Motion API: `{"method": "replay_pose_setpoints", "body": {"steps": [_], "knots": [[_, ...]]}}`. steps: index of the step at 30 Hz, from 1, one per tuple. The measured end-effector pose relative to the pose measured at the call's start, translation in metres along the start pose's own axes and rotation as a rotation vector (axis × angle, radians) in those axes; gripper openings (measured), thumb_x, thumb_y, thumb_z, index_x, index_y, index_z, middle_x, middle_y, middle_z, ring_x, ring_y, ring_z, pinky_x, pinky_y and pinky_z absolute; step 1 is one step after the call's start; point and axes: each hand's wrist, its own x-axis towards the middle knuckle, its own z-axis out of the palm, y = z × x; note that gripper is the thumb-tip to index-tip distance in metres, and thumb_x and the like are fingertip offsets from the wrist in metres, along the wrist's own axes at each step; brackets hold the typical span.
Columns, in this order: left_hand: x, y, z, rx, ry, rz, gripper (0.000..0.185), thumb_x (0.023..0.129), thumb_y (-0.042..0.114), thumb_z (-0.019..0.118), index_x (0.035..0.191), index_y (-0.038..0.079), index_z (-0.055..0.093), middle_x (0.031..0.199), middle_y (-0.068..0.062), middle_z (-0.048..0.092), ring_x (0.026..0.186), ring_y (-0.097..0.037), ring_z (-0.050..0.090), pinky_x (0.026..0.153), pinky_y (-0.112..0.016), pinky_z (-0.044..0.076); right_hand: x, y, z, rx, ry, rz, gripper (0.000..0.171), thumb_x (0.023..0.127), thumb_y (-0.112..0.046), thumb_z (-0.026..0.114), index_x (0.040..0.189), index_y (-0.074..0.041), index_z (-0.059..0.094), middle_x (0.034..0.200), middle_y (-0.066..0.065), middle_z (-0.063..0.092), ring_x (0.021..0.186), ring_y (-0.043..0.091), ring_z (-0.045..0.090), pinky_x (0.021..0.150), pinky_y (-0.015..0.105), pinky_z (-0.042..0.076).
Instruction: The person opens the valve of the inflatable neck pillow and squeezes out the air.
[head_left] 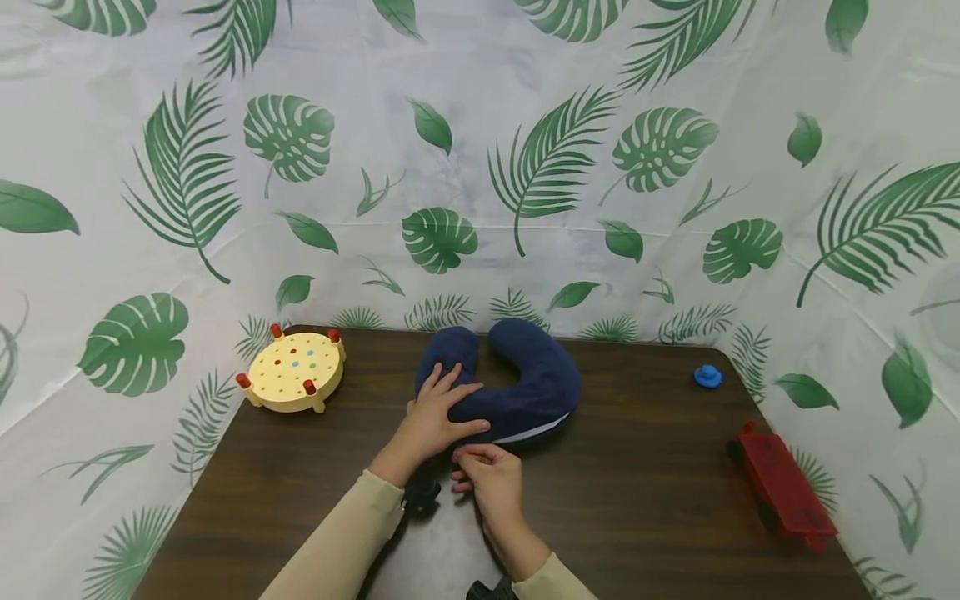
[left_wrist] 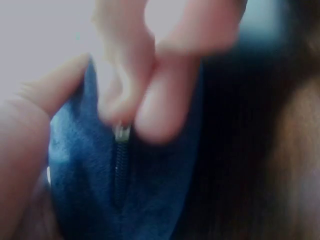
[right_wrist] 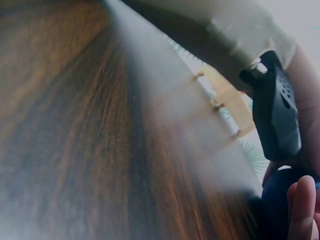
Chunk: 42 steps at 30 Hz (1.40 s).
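Observation:
A navy U-shaped neck pillow (head_left: 543,367) lies on the table with its two ends toward the back. My left hand (head_left: 431,421) rests on its left part, fingers spread over the top and thumb along the front side. At the front edge, my right hand (head_left: 495,479) pinches a zipper pull with thumb and forefinger. In the left wrist view, a metal zipper slider (left_wrist: 122,132) shows just below the fingertips, with zipper teeth (left_wrist: 120,167) running on from it along the blue fabric. The pull itself is hidden by the fingers. A whitish strip (head_left: 532,431) shows along the pillow's lower front side.
On the brown table (head_left: 637,517), a round yellow pegboard (head_left: 296,371) with red pegs stands at the back left. A small blue hat-shaped piece (head_left: 707,377) lies at the back right, and a red toy vehicle (head_left: 787,483) at the right edge. A leaf-patterned curtain (head_left: 360,167) rises behind.

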Motion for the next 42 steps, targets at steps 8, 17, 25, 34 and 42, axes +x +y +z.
{"method": "replay_pose_setpoints", "body": {"steps": [8, 17, 25, 34, 42], "knots": [[-0.002, 0.001, -0.003, 0.04, -0.032, 0.032, 0.075, 0.093, 0.069, 0.076, 0.159, 0.037, 0.057, 0.182, -0.004, 0.026, 0.172, -0.04, 0.005, 0.11, -0.092, 0.026, 0.004, 0.004, 0.001, -0.044, -0.069, -0.03, 0.022, 0.096, -0.006, 0.082, 0.11, 0.01, 0.079, 0.101, 0.028, 0.081, 0.075, 0.021, 0.081, 0.061, 0.034, 0.065], [-0.007, 0.009, -0.007, 0.162, -0.073, 0.244, 0.056, 0.107, 0.046, 0.07, 0.16, 0.038, 0.054, 0.179, -0.007, 0.033, 0.166, -0.058, 0.007, 0.123, -0.084, 0.011, 0.008, 0.005, -0.009, -0.075, -0.149, 0.016, 0.021, 0.1, -0.007, 0.075, 0.115, 0.008, 0.08, 0.103, 0.016, 0.081, 0.068, 0.014, 0.075, 0.057, 0.031, 0.063], [-0.01, 0.014, -0.016, 0.034, -0.138, 0.317, 0.033, 0.107, 0.014, 0.069, 0.135, 0.031, 0.071, 0.173, -0.007, 0.046, 0.163, -0.061, 0.012, 0.127, -0.077, 0.017, 0.015, -0.007, -0.021, -0.068, -0.316, 0.121, 0.023, 0.103, 0.0, 0.061, 0.114, 0.011, 0.077, 0.102, 0.018, 0.08, 0.07, 0.015, 0.074, 0.055, 0.027, 0.06], [-0.009, 0.01, -0.01, -0.027, -0.164, 0.25, 0.034, 0.102, 0.039, 0.078, 0.135, 0.032, 0.072, 0.175, -0.006, 0.042, 0.167, -0.055, 0.004, 0.129, -0.076, 0.011, 0.034, -0.076, -0.065, -0.342, -0.657, 0.148, 0.023, 0.103, -0.002, 0.052, 0.094, -0.001, 0.073, 0.08, 0.008, 0.068, 0.055, 0.012, 0.058, 0.044, 0.023, 0.042], [-0.009, 0.014, -0.007, 0.092, -0.159, 0.262, 0.056, 0.084, 0.035, 0.096, 0.133, 0.034, 0.07, 0.178, -0.01, 0.036, 0.167, -0.055, 0.0, 0.13, -0.074, 0.01, 0.054, -0.131, -0.118, -0.525, -0.501, -0.388, 0.008, 0.108, -0.007, 0.067, 0.112, -0.01, 0.072, 0.114, 0.015, 0.076, 0.114, 0.028, 0.073, 0.099, 0.029, 0.056]]}}
